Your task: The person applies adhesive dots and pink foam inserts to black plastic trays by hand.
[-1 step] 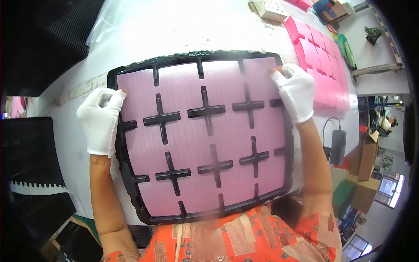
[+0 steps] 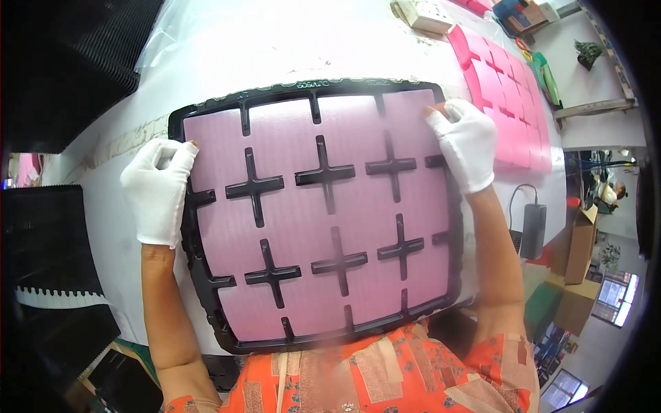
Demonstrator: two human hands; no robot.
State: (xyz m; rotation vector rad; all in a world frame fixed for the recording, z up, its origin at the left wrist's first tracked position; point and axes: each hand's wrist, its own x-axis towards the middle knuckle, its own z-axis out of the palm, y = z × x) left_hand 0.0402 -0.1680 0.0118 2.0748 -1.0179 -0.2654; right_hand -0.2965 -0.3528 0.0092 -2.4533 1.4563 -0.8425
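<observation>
A black plastic tray (image 2: 319, 89) with a raised rim lies in front of me, its near edge close to my body. A pale pink foam sheet (image 2: 289, 220) lies in it, and black cross-shaped ridges show through its cut-outs. My left hand (image 2: 158, 186), in a white glove with bare fingertips, is closed in a pinch at the sheet's upper left edge. At the upper right corner my right hand (image 2: 465, 144), gloved likewise, has its thumb and fingers closed on the sheet's edge. The fingers partly hide what they grip.
A stack of brighter pink sheets (image 2: 509, 110) with cross-shaped cuts lies at the far right of the white table (image 2: 275, 41). Beyond the tray stands a small whitish box (image 2: 425, 16). A black power adapter (image 2: 533, 230) sits at right. Black ribbed trays (image 2: 48, 234) stand at left.
</observation>
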